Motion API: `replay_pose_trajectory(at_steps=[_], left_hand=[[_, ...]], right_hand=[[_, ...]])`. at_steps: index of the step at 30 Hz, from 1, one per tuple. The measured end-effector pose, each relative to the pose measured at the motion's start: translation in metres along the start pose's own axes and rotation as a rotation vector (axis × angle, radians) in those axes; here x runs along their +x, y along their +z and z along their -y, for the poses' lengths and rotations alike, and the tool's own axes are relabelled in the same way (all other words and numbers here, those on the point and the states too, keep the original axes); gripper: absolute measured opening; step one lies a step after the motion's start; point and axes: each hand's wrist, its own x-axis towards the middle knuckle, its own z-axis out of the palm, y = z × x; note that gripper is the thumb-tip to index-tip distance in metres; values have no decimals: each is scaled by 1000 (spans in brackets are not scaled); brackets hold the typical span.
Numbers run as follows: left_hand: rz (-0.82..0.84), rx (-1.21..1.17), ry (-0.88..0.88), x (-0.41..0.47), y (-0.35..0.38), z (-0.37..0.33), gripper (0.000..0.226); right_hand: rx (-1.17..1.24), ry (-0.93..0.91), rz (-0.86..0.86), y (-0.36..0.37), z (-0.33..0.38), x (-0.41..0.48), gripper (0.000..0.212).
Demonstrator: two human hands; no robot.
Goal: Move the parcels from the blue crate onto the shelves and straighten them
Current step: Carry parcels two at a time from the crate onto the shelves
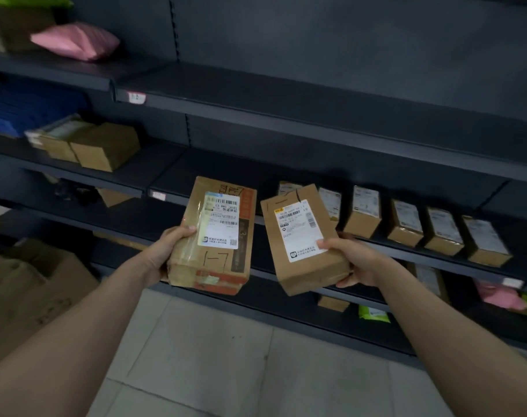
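From the head camera I look down along two bare forearms at a run of dark metal shelving (286, 97). The left hand (169, 251) grips a taped cardboard parcel (217, 236) with orange bands. Its thumb lies on the label face and its fingers go round behind, out of sight. The right hand (355, 260) holds a plain brown parcel (301, 245) in much the same way, with the thumb pressed on the lower corner of the white shipping label and the fingers curled underneath.

Both parcels are up in the air in front of the shelving, side by side and just apart, labels toward me. The top of the plain one leans left.

Behind them, on the third shelf (524, 257), a row of small cardboard parcels (442, 231) stands along the front edge, running out to the right.

Near the left end of the second shelf sit two cardboard boxes (104, 147), touching, with something blue (21, 109) beside them that is too blurred to name. A pink mailer (75, 40) lies at the left end of the top shelf.

Lower right, another pink bag (500, 297) and a green pouch (373, 314) lie on the bottom shelves. Large cartons (36, 284) stand on the tiled floor (226, 356) at left.
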Motion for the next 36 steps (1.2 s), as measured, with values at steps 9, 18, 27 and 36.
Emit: replay_pose_trajectory(at_steps=[9, 18, 27, 36], left_hand=[[33, 69, -23, 66, -56, -37, 69], [45, 81, -26, 125, -78, -74, 74], [42, 40, -41, 190, -108, -98, 39], [101, 146, -94, 273, -121, -138, 60]], right_hand=[[176, 95, 14, 62, 44, 43, 45], [259, 52, 56, 87, 102, 116, 37], [313, 100, 82, 117, 136, 175, 45], [439, 134, -19, 138, 154, 228, 63]])
